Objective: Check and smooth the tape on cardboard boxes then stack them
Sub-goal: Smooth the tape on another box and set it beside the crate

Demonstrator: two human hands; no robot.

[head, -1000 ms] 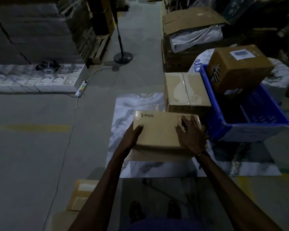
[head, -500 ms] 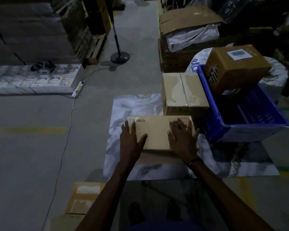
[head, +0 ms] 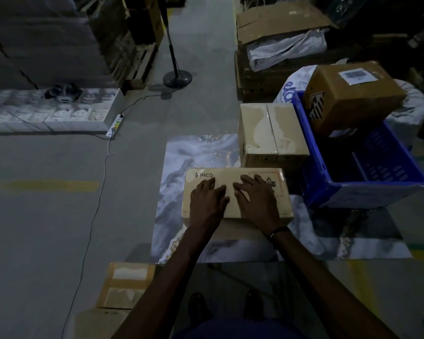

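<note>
Cardboard, tan, flat and rectangular: the PICO-printed box [head: 238,193] lies on a marbled grey-white mat [head: 179,167] on the floor. Both hands on its top face, side by side near the middle. Left hand [head: 207,198] flat, fingers straight, pressing down; right hand [head: 255,198] likewise flat, fingers spread toward the far right corner, where a red dashed label is printed. Neither hand grips anything. Tape itself hard to make out in this dim light; a glossy sheen shows at the right end.

Handling, by judgement: stiff shell, probably light for its footprint, slick where taped. Best taken by the two short ends, palms under the lower edges, kept level.

Just beyond the right hand, touching or nearly touching the flat box, stands a taller tan carton with a taped centre seam [head: 271,134], the likely stacking spot. Right of that, a blue plastic crate [head: 367,187] with a brown labelled carton [head: 353,96] tilted on its rim. Below the left forearm, another small taped brown box [head: 126,285] on the floor.
</note>
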